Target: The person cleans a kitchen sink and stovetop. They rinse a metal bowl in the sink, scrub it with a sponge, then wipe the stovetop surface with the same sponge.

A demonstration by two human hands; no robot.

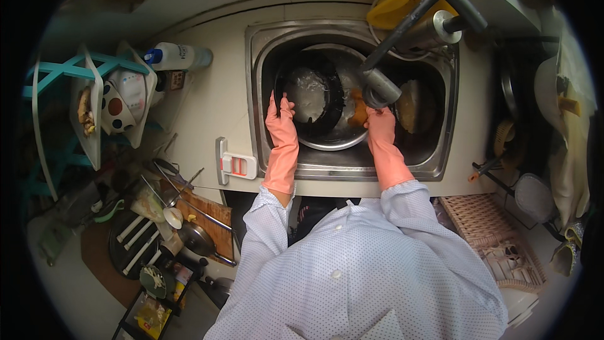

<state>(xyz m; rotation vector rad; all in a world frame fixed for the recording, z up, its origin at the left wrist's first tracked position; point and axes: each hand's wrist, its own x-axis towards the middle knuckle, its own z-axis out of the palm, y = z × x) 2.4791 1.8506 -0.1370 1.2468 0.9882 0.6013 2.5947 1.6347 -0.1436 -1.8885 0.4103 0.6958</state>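
Note:
My left hand (282, 120), in a pink rubber glove, grips the near-left rim of a dark round pot (334, 89). Shiny wet patches show on the pot's inside. It sits in a wide steel basin (337, 145), which stands in a stainless steel sink (325, 163). My right hand (381, 125), gloved the same way, pinches an orange cloth or sponge (357, 109) by the pot's right side. The faucet head (381, 89) hangs just above that hand and hides part of its fingers. To the right of it in the sink lies a pale rounded thing (408, 106), partly in shadow.
The grey faucet arm (408, 21) crosses the sink's back right, near a yellow plastic basin (401, 2). At left stand a blue-capped bottle (181, 55) and a turquoise-and-white rack (96, 63) with dishes. A white-and-red plastic holder (239, 165) lies by the sink's front-left corner.

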